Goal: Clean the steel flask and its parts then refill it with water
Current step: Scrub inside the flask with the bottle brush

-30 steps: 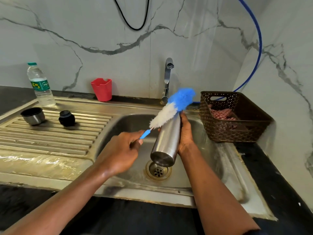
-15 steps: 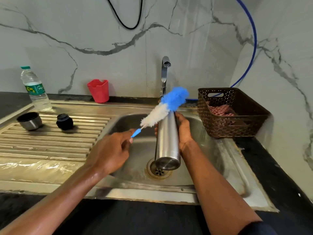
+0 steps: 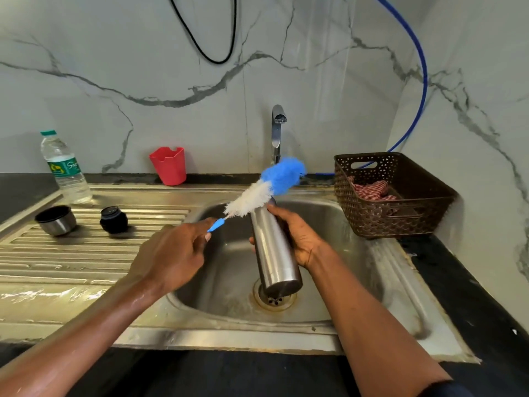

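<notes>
Head camera view showed the right hand (image 3: pixel 297 239) wrapped around a cylindrical steel flask (image 3: pixel 273 250) above the stainless sink basin (image 3: pixel 352 224), mouth tilted away. The left hand (image 3: pixel 171 253) pinched the blue handle of a blue-and-white bristle bottle brush (image 3: pixel 266 189), whose bristles lay across the flask's mouth.

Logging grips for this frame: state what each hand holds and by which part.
The left hand pinches the bottle brush by the end of its blue handle. The right hand grips the steel flask around its upper body.
</notes>
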